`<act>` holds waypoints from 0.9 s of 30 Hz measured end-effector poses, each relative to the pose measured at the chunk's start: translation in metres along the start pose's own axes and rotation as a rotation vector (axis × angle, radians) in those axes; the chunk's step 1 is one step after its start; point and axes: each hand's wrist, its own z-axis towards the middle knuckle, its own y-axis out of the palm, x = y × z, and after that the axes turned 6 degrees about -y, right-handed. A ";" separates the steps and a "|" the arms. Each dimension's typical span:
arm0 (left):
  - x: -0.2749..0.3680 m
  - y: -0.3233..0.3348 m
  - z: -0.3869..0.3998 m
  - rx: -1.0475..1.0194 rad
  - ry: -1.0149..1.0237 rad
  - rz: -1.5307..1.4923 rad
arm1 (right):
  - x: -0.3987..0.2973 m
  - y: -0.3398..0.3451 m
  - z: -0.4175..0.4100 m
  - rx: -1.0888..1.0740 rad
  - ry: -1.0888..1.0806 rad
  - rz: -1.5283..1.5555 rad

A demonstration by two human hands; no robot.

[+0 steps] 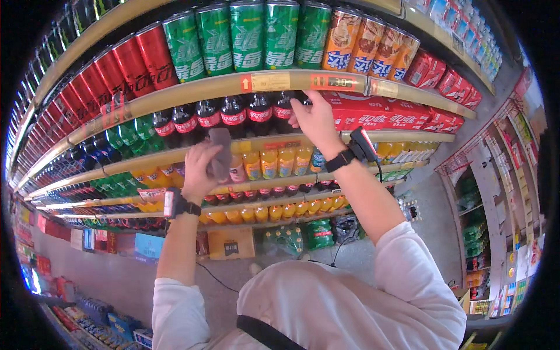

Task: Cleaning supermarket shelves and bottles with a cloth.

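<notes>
My left hand (199, 166) grips a crumpled grey cloth (219, 153) in front of the shelf edge below a row of cola bottles. These dark bottles with red labels (260, 114) stand side by side on the shelf. At the right end of the row, my right hand (310, 114) is raised by the last bottles, its fingers bent and close under the price strip (302, 82) of the shelf above. Whether it touches a bottle cannot be told. Red cola cartons (367, 114) lie just to its right.
Green cans (248, 37), red cans (157, 57) and orange cans (342, 39) line the shelf above. Orange drink bottles (269, 162) fill the shelf below. A cardboard box (231, 243) and shrink-wrapped green bottles (320, 234) sit on the floor. Another shelf unit (496, 188) stands at the right.
</notes>
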 end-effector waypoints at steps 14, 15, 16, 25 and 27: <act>-0.005 0.015 -0.010 0.076 -0.213 -0.149 | 0.025 -0.057 -0.031 0.270 -0.225 -0.047; -0.003 0.015 -0.011 0.056 -0.210 -0.152 | 0.022 -0.058 -0.022 0.251 -0.121 -0.051; -0.004 0.015 -0.009 0.059 -0.204 -0.149 | 0.019 -0.056 -0.011 0.234 -0.094 -0.099; -0.010 0.017 -0.009 0.054 -0.213 -0.125 | 0.011 -0.042 0.033 0.134 -0.169 -0.438; -0.012 0.018 -0.010 0.060 -0.213 -0.128 | 0.019 -0.049 0.039 0.066 -0.356 -0.384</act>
